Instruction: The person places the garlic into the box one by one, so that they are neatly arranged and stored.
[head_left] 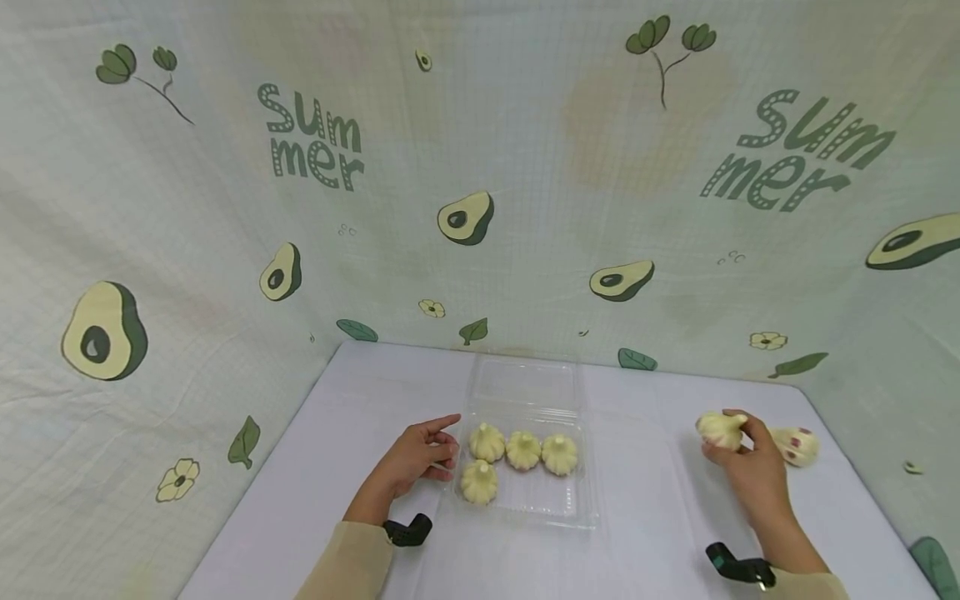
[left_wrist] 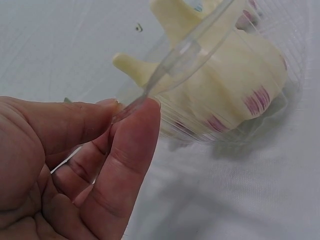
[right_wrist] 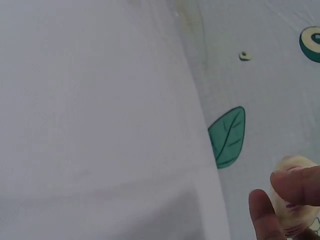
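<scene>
The left hand (head_left: 416, 457) pinches the nearest rim of a clear plastic clamshell box (head_left: 536, 510) just to its right, I'd guess to steady something so light, while four garlic bulbs (head_left: 522, 451) sit inside and the lid (head_left: 525, 387) lies folded back, leaving them uncovered. Well apart from it, the right hand (head_left: 759, 482) grasps a fifth bulb (head_left: 718, 431) between thumb and fingers, probably for a secure hold, with a sixth bulb (head_left: 801, 447) just beside that hand.

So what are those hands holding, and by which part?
The left hand pinches the clear plastic container by its edge; the right hand grips a garlic bulb by its rounded sides.
</scene>
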